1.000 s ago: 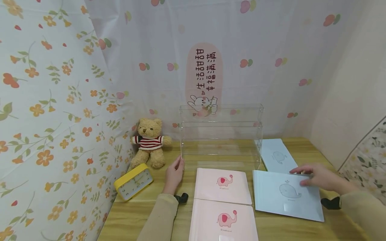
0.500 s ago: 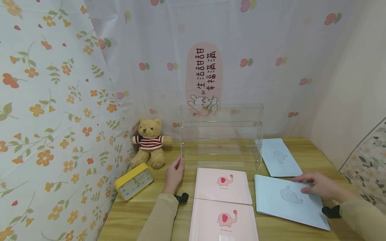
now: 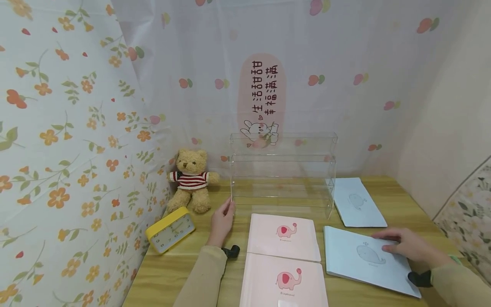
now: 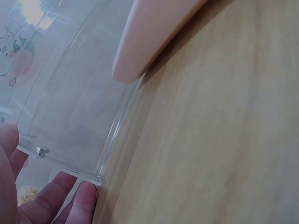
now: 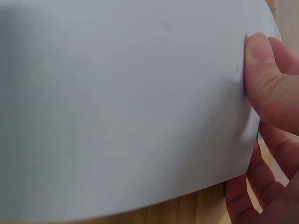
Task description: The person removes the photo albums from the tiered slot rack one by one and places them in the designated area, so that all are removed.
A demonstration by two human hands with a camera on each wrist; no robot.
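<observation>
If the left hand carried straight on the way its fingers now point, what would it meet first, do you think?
The left hand already touches the front left corner of the clear acrylic shelf, so it would press into that corner at once; the teddy bear sits off to the side.

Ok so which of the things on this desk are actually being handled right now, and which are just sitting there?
In hand:
- near blue whale notebook, gripped by the right hand, thumb on the cover
- clear acrylic shelf, its front left corner touched by the left hand

Lying about:
- far blue whale notebook
- two pink elephant notebooks
- teddy bear
- yellow clock
</observation>
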